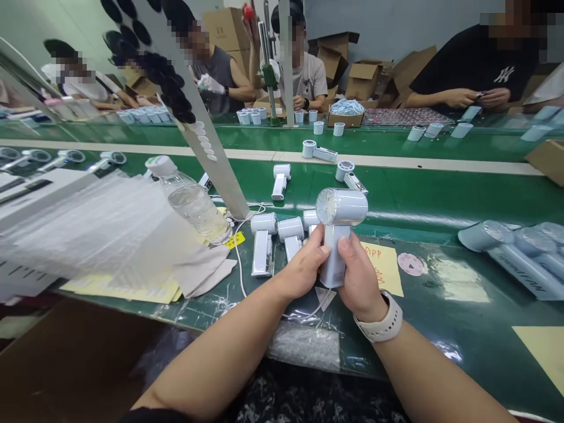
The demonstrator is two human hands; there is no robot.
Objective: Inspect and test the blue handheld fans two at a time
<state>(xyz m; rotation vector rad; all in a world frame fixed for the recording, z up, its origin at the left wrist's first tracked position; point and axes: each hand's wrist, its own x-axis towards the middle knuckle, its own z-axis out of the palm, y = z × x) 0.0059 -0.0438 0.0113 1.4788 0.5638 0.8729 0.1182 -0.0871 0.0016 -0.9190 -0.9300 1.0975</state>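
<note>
Left hand (305,262), right hand (359,277) both gripping fan (351,206) by 6 o'clock handle (333,265), best spot imo; probably light, stiff, slick.

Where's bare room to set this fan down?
Green bench between the watch, blue pile and lower-right yellow sheet; also green strip beyond, between the held fan and right-edge carton. Crowded: left, with bottle, plastic bags, cloth.
</note>
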